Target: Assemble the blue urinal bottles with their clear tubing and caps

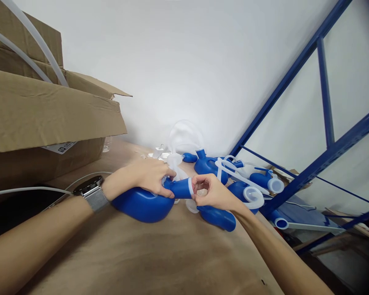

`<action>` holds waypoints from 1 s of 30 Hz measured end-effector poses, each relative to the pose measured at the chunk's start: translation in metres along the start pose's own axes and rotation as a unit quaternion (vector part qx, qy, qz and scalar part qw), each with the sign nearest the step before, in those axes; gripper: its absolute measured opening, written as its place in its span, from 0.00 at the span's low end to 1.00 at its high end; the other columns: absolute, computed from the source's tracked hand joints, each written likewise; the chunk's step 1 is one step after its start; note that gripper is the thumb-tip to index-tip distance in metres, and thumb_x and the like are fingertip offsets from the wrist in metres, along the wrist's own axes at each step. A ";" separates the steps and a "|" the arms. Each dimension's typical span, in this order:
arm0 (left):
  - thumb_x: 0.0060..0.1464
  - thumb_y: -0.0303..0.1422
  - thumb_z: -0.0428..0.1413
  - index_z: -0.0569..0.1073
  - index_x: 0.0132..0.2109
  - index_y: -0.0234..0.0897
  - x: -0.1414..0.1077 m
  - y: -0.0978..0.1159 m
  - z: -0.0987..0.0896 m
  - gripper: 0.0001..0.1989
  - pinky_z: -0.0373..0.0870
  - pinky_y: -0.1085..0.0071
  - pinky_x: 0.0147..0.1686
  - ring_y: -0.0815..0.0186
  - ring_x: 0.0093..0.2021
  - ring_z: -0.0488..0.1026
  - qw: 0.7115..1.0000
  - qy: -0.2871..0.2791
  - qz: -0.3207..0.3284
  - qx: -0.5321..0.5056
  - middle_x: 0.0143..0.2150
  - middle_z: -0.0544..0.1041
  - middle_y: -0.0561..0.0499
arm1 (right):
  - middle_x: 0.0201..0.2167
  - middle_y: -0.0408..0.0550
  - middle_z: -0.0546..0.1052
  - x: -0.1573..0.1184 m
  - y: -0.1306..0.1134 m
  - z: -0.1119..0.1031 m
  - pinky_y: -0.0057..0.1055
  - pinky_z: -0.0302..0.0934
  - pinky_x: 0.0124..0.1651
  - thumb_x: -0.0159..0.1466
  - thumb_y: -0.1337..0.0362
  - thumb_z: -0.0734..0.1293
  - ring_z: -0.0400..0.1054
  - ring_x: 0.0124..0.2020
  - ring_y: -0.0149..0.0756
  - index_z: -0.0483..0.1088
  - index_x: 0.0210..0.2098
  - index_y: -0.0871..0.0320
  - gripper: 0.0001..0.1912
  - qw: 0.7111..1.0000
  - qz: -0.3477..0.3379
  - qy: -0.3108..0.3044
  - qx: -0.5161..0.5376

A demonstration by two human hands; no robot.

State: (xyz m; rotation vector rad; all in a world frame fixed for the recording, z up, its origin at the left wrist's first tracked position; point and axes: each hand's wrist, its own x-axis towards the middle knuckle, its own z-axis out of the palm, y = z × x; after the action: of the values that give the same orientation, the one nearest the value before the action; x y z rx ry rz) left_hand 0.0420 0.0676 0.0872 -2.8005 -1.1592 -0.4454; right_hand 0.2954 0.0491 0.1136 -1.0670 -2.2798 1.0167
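A blue plastic bottle [147, 207] lies on its side on the wooden tabletop, its wide neck [182, 189] pointing right. My left hand [150, 176], with a watch on the wrist, is wrapped over the bottle where the neck begins. At the mouth of the neck sits a white ring [190, 186]. My right hand [210, 191] pinches this ring's edge between thumb and fingers. Just below my right hand is a separate blue rounded plastic piece [218, 217]. A translucent white round part [192, 206] shows partly behind the neck and my right hand.
Several blue bottles [210, 166] with white tubes [242, 180] crowd the back right. An open cardboard box [55, 110] with tubing stands at left. A blue metal frame [295, 184] slants along the right. Wooden tabletop [160, 258] stretches in front, with a white wall [184, 61] behind.
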 end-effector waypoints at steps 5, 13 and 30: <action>0.52 0.63 0.57 0.79 0.40 0.45 0.000 0.001 -0.001 0.27 0.53 0.65 0.27 0.58 0.27 0.72 1.000 -0.007 0.000 0.000 0.32 0.80 0.48 | 0.24 0.39 0.72 -0.002 -0.002 0.001 0.31 0.60 0.34 0.46 0.72 0.67 0.65 0.28 0.32 0.67 0.25 0.56 0.07 1.000 -0.013 0.004 -0.017; 0.51 0.61 0.58 0.79 0.40 0.44 0.002 0.002 0.000 0.26 0.58 0.65 0.29 0.57 0.30 0.75 1.000 -0.007 0.003 0.009 0.33 0.81 0.48 | 0.26 0.39 0.73 -0.011 -0.004 0.007 0.30 0.61 0.35 0.51 0.71 0.67 0.66 0.29 0.32 0.69 0.26 0.56 0.05 0.983 -0.077 0.056 -0.158; 0.53 0.62 0.56 0.80 0.43 0.44 0.003 0.004 0.004 0.28 0.62 0.63 0.31 0.51 0.35 0.78 0.998 0.004 -0.003 0.057 0.36 0.82 0.44 | 0.32 0.51 0.81 -0.031 0.008 0.042 0.34 0.63 0.29 0.67 0.70 0.60 0.77 0.31 0.44 0.57 0.70 0.64 0.32 0.776 -0.200 0.224 -0.554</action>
State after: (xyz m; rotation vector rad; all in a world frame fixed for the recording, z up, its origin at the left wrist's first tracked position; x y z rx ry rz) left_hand 0.0474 0.0677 0.0847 -2.6956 -1.1538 -0.3777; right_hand 0.2917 0.0095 0.0783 -0.9271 -2.4183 -0.8330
